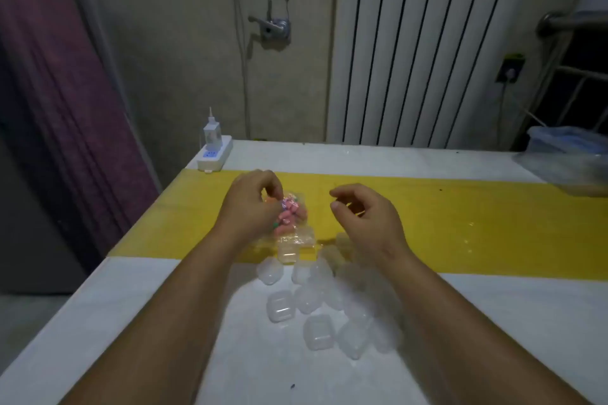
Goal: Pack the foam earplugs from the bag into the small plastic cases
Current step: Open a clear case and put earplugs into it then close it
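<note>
Left hand (253, 204) pinches the top of the clear bag (300, 235) with curled fingers. Pink foam earplugs (290, 216) sit inside the bag, just right of that hand, on the yellow strip (460, 223) of the table (131, 322). Right hand (365, 217) hangs near the bag, on its right side, not touching it. Its fingers are curled in, close to the thumb. I cannot tell if it holds something small. Many small plastic cases (312, 306) lie in a heap on the white part, between the 2 arms, closer to the near edge. A power strip (214, 154) sits at the far left corner.
</note>
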{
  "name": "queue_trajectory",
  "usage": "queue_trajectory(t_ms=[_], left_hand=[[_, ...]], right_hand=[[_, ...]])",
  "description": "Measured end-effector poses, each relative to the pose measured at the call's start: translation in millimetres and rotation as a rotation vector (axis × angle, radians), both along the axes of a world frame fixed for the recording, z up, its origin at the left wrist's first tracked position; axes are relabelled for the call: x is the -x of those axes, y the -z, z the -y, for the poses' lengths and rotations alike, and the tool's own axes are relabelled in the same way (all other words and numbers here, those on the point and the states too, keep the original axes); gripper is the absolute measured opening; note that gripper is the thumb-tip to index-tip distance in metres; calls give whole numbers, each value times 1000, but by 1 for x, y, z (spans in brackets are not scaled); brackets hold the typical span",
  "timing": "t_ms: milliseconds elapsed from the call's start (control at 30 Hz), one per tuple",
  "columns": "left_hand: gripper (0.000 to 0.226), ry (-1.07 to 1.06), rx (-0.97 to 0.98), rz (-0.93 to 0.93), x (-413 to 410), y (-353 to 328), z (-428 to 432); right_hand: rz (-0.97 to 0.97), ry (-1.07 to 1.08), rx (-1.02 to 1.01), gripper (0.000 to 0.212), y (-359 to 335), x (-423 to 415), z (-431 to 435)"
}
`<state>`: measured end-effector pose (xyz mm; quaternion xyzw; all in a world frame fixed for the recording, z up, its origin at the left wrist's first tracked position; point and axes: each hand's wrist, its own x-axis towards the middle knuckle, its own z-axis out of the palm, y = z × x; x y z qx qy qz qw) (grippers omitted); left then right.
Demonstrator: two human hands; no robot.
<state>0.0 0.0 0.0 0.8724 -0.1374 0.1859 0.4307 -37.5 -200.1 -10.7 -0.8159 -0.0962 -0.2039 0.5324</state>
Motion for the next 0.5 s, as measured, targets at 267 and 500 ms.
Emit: queue_trajectory(t_ms=[267, 500], left_hand=[[8, -1, -534, -153, 9, -3, -25], [18, 35, -572, -125, -1, 16, -27]], right_hand=[[-323, 7, 502, 20, -1, -2, -24], [-247, 81, 812, 18, 12, -12, -38]])
